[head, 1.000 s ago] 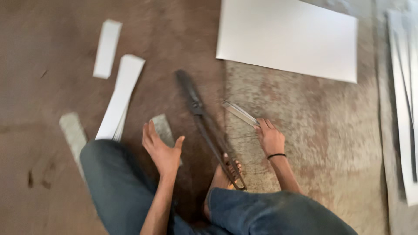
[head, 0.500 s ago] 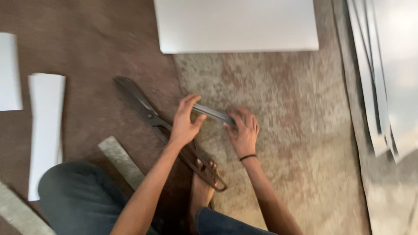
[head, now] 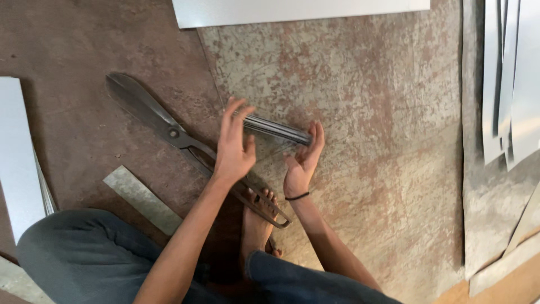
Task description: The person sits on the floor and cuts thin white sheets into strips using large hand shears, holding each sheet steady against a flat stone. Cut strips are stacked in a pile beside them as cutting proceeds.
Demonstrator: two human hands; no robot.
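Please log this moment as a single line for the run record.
left hand: open, at one end of the bundle of thin grey metal strips | right hand: palm against other end | large dark metal shears: on floor under left forearm

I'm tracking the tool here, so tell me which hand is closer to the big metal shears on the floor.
Left. The left hand hovers right over the shears, above their handles. The right hand sits off to their right, at the far end of the stack of metal strips.
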